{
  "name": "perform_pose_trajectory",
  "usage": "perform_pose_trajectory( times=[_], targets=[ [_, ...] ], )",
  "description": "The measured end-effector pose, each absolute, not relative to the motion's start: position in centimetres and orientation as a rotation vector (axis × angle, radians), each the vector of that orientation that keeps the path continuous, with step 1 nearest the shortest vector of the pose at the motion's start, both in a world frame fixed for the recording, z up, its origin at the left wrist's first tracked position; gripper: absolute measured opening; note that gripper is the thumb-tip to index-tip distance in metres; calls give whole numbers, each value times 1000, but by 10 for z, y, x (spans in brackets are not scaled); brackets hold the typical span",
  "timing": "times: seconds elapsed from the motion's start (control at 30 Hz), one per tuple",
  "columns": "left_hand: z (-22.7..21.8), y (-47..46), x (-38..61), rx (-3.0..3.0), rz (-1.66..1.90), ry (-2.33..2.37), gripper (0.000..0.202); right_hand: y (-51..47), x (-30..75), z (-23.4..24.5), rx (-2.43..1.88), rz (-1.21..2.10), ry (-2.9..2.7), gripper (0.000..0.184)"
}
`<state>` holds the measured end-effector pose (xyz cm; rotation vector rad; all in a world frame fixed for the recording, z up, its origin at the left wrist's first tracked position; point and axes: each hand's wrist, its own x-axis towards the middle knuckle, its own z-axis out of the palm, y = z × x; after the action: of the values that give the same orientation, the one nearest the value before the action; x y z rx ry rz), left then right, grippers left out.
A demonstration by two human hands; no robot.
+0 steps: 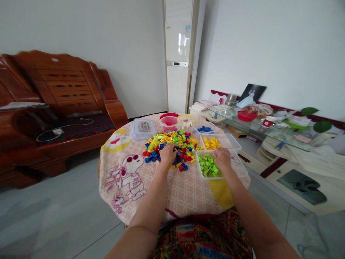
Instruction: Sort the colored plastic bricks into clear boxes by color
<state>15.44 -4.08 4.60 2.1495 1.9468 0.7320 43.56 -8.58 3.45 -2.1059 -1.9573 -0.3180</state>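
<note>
A heap of small red, yellow, blue and green building bricks (185,144) lies in the middle of the round table (129,208). My left hand (168,154) reaches into the heap's near side, fingers bent and closed; what they pinch, if anything, cannot be made out among the bricks. Over the right part of a clear box of green bricks (208,166) is my right hand (222,158). Its fingers are curled down and closed, and their tips are mostly hidden. Just behind that box stand another with yellow bricks (211,143) and one with blue bricks (204,129).
At the table's back are a clear tub (169,124) with a few red bricks, a few white bricks (188,124) and a blue-edged lid (145,128). A glass-topped cabinet (285,138) stands on the right, a wooden sofa (64,97) on the left.
</note>
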Motion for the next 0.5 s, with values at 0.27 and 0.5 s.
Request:
perform_pose_trajectory(
  times=[0.27,0.5],
  targets=[
    [40,-33,151,2047,922,1817,27,-87,434,36,-2121,-316,-1954,29],
    [33,-23,148,1739,1284,1462,14,-86,434,37,-2121,-323,-1952,28]
  ],
)
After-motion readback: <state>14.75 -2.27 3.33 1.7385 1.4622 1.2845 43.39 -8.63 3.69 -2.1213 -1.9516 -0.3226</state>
